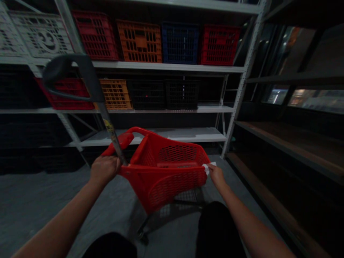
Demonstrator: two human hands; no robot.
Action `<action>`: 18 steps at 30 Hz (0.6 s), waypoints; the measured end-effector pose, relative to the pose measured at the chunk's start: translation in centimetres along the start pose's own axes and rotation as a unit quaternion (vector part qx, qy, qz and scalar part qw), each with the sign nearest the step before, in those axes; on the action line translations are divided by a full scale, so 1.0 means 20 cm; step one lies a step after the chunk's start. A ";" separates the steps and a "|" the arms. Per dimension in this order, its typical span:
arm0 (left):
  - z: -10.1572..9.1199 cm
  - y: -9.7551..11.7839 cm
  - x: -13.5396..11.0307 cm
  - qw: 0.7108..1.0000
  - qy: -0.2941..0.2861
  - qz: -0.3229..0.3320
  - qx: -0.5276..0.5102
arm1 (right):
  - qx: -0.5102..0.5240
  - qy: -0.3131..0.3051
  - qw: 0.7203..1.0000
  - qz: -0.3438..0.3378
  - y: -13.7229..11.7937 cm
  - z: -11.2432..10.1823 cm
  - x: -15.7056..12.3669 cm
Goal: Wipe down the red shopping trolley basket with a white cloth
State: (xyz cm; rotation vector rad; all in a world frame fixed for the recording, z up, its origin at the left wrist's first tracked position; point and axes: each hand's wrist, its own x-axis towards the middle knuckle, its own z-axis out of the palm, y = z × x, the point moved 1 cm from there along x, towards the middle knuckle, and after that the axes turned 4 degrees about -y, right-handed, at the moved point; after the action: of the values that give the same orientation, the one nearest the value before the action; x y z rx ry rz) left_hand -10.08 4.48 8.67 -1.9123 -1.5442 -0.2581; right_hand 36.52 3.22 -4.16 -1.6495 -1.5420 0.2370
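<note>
A red plastic shopping basket [166, 177] on a wheeled frame stands tilted in front of my knees. My left hand [104, 168] is closed round the metal pole of its pull handle [107, 125], right at the basket's left rim. The pole rises to a dark grey grip [67, 73] at the upper left. My right hand [216, 175] pinches a small white cloth [209, 167] against the basket's right rim.
Metal shelving [161, 67] ahead holds white, red, orange, blue and black crates on two levels. Dark wooden shelves [290, 143] run along the right side. Grey concrete floor [40, 200] lies to the left. My dark-trousered knees show at the bottom.
</note>
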 end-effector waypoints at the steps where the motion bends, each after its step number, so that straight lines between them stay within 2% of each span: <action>1: 0.00 0.00 0.01 1.000 0.000 -0.001 -0.001 | 0.005 -0.010 1.000 -0.016 -0.03 0.03 0.00; 5: 0.02 -0.02 0.02 1.000 0.005 0.000 -0.003 | 0.023 -0.047 0.997 -0.059 -0.09 0.12 -0.01; 10: 0.03 -0.02 0.02 1.000 0.010 0.007 0.002 | 0.037 -0.006 0.999 0.005 0.05 0.06 0.01; 12: 0.02 -0.01 0.02 1.000 0.014 0.003 -0.001 | 0.043 0.013 0.999 0.019 0.03 0.08 0.01; 13: 0.01 0.00 0.03 1.000 0.015 0.002 -0.003 | 0.049 0.010 0.999 0.014 -0.02 0.12 0.01; 15: 0.00 0.03 0.03 1.000 0.013 -0.003 -0.009 | 0.076 -0.021 0.997 -0.024 -0.20 0.24 -0.01; 18: -0.02 0.05 0.03 1.000 0.008 -0.010 -0.014 | 0.131 -0.093 0.980 -0.119 -0.62 0.44 -0.07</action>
State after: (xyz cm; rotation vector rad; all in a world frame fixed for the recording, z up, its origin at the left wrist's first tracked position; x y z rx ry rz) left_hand -8.93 4.66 8.92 -1.9127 -1.5583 -0.3044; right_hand 21.50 4.50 -1.98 -1.2544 -1.7499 0.4551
